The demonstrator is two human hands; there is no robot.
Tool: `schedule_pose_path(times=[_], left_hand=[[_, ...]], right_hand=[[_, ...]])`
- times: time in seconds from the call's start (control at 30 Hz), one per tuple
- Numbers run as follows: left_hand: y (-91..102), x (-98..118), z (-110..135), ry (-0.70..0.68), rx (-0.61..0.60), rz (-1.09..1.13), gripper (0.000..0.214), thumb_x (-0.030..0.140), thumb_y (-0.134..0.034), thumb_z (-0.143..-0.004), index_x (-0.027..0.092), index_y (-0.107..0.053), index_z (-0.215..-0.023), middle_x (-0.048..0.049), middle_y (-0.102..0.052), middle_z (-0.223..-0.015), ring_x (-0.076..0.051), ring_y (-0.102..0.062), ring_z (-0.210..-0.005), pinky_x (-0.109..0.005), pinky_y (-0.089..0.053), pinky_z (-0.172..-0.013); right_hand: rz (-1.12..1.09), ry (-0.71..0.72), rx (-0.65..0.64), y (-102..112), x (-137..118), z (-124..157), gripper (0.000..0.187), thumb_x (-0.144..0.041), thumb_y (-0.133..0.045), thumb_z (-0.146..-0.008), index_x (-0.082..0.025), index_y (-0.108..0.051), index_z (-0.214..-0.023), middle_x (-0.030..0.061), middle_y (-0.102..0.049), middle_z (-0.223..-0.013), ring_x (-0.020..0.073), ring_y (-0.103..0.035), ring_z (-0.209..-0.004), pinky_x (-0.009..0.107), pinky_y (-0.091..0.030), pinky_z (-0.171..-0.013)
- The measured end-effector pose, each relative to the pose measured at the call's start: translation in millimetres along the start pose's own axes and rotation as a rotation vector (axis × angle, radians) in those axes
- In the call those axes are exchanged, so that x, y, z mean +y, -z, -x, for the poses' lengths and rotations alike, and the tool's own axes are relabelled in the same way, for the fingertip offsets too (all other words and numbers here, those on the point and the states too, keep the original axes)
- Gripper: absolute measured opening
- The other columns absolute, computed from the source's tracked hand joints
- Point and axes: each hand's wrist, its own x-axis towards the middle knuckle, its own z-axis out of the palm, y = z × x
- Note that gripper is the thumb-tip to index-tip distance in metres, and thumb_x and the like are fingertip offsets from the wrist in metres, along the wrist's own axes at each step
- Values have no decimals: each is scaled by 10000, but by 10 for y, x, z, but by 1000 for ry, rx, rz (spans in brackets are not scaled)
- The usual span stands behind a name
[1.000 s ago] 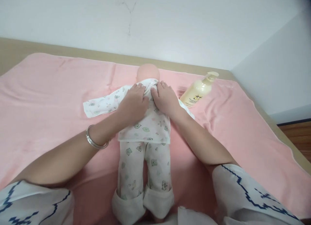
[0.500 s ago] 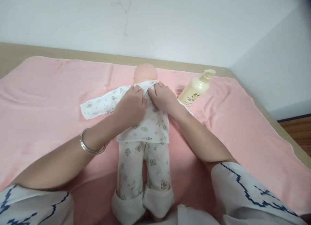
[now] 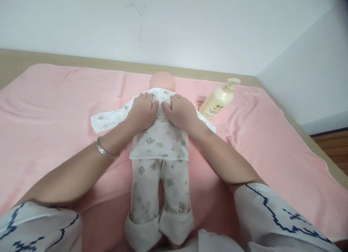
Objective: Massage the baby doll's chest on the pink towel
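A baby doll (image 3: 162,80) lies on its front with the back of its bald head toward the wall. It wears a white print shirt (image 3: 160,141) and matching trousers (image 3: 174,183) with turned-up cuffs. My left hand (image 3: 143,112) rests on the left side of the doll's upper back, its thumb apart from the fingers. Level with it, my right hand (image 3: 182,110) rests on the right side, thumb pointing inward. Creased shirt cloth shows between the two thumbs. Both palms are hidden against the shirt. A silver bangle (image 3: 104,148) circles my left wrist.
A pale yellow pump bottle (image 3: 217,101) leans to the right of the doll, near its right sleeve (image 3: 206,123). Underneath spreads a pink blanket (image 3: 65,96) on a wooden surface (image 3: 16,61). A white wall (image 3: 190,31) stands behind.
My left hand has shifted left and its fingers have loosened from a bunched fold of shirt. My right hand has moved slightly down. The shirt lies smoother near the neck.
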Motion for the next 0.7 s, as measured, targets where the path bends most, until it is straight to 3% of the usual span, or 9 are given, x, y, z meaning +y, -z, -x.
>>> schedule_pose_path(times=[0.1, 0.23, 0.4, 0.53, 0.7], left_hand=[[45, 74, 33, 10, -26, -21, 333, 267, -300, -1041, 193, -621, -992, -166, -672, -1090, -326, -601, -1141, -568, -491, -1117], [164, 231, 145, -86, -52, -57, 344, 238, -314, -1025, 192, -635, -910, -184, -662, -1007, -363, -616, -1135, -612, -488, -1124], [315, 394, 298, -101, -95, -27, 292, 203, -396, -979, 166, -685, -996, -194, -682, -1077, -395, -638, -1215, -628, -525, -1133], [347, 408, 288, -97, -124, -8, 309, 188, -385, -985, 165, -693, -990, -170, -680, -1062, -375, -630, -1259, -605, -540, -1146], [318, 330, 147, -66, -149, -5, 351, 161, -331, -999, 174, -640, -833, -132, -658, -978, -315, -646, -1118, -558, -577, -1077]], right_hand=[[-6, 3, 12, -48, 42, -33, 485, -374, -352, -1112, -69, -722, -1183, 217, -748, -1285, 355, -665, -1261, 477, -515, -1119], [-16, 17, 31, -88, 41, -24, 477, -358, -358, -1102, -63, -710, -1231, 226, -738, -1322, 357, -654, -1294, 490, -492, -1152], [21, 36, -17, -60, 35, -20, 534, -323, -307, -1113, 17, -643, -1350, 281, -681, -1416, 388, -614, -1367, 519, -446, -1200], [70, 66, -110, 33, 49, -21, 579, -332, -291, -1133, 66, -552, -1461, 321, -592, -1523, 401, -568, -1439, 521, -421, -1229], [138, 119, -177, 135, -28, 103, 620, -326, -299, -1135, 90, -443, -1572, 324, -458, -1659, 416, -455, -1560, 546, -371, -1289]])
